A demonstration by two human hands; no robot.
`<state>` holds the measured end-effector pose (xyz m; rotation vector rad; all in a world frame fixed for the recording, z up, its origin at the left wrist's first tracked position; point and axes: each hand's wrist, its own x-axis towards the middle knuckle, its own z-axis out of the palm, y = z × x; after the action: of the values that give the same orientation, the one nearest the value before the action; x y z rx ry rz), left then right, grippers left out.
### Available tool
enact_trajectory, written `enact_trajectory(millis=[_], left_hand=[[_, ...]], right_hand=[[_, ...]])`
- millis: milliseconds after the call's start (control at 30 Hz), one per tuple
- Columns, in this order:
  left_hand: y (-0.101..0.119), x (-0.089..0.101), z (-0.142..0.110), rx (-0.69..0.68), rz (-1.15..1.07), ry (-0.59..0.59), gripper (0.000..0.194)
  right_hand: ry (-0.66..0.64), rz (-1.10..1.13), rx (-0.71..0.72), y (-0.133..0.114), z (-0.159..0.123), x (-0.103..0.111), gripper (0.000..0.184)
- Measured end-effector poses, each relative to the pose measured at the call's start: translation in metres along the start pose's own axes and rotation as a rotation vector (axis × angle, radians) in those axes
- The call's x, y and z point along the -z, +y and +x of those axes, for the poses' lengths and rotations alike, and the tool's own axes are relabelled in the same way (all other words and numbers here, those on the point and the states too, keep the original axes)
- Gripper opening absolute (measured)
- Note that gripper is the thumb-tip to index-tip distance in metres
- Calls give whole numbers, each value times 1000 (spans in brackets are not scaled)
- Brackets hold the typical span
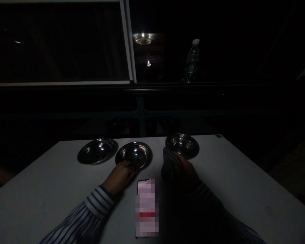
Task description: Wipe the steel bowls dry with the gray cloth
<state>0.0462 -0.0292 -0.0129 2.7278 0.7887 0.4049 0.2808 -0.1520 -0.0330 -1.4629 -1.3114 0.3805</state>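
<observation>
My left hand (119, 177) is closed on the near rim of the middle metal plate (137, 153), its fingertips curled over the edge. A grey cloth (169, 163) is bunched in my right hand (188, 170), whose fingers wrap round it. That hand is just in front of the right metal plate (185, 144); in the dark I cannot tell whether the cloth touches its rim. At the left lies another shiny metal plate (97, 151), with no hand on it. Between my forearms a lit phone (146, 207) lies flat, its screen blurred out.
All this rests on a white table (40, 189), its right part in deep shadow. Beyond its far edge is a dark ledge (162, 88) below a window with a white frame (128, 40). A plastic bottle (192, 64) with a white cap stands there. A blurred shape shows at far left.
</observation>
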Motion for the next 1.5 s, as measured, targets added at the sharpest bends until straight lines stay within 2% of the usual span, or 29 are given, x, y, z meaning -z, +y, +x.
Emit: enact_trajectory(millis=[100, 200, 333, 400, 567, 667, 833, 933, 1033, 1200, 1333, 1500], left_hand=[[-4, -1, 2, -46, 102, -62, 31], [-7, -3, 1, -45, 73, -78, 31], [-5, 7, 5, -54, -124, -4, 31], [-1, 17, 10, 22, -266, 67, 30], [15, 45, 20, 363, -687, 184, 27], [28, 51, 20, 486, -918, 232, 29], [50, 45, 17, 468, -1315, 234, 27], [60, 39, 17, 451, -1431, 360, 25], [67, 34, 16, 428, -1468, 473, 22], [77, 29, 12, 445, -1570, 478, 25], [82, 26, 13, 456, -1633, 571, 26], [84, 22, 13, 497, -1711, 591, 23]], right_hand=[[5, 1, -34, 3, 0, 1, 41], [3, -3, -52, 2, -1, 2, 41], [72, -90, -205, -5, -1, 3, 39], [121, -137, -228, -9, 1, 2, 35], [111, -313, -50, -22, 14, -2, 35], [88, -391, 85, -32, 27, -12, 38], [141, -413, 344, -57, 33, -42, 37], [75, -503, 544, -73, 20, -56, 44], [-16, -579, 674, -82, 13, -59, 45], [136, -607, 618, -79, 23, -56, 42], [35, -628, 748, -75, 25, -64, 45], [76, -600, 616, -82, 35, -70, 44]])
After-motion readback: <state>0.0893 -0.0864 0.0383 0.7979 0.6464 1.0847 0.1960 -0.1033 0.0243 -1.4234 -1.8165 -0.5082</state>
